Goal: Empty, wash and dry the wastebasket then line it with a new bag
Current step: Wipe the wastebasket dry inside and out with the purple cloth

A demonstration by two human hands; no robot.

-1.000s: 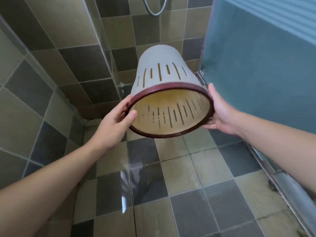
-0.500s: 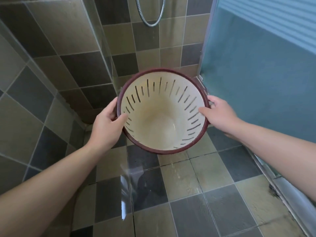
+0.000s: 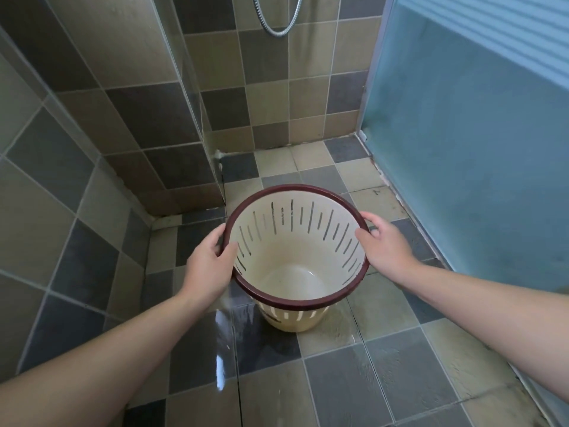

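Observation:
A cream plastic wastebasket [image 3: 295, 272] with slotted walls and a dark red rim is upright, its mouth facing up at me, low over the wet tiled floor. Its inside is empty and looks damp. My left hand [image 3: 206, 266] grips the rim on the left, thumb inside. My right hand [image 3: 385, 245] grips the rim on the right. Whether the base touches the floor I cannot tell.
The shower floor [image 3: 385, 380] of grey and beige tiles is wet and shiny. Tiled walls close in at the left and back. A frosted blue glass door [image 3: 462, 143] stands at the right. A metal shower hose [image 3: 277, 26] hangs at the top.
The wastebasket was turned from mouth-down and tilted to upright, then lowered toward the floor. Both hands kept their hold on the rim throughout.

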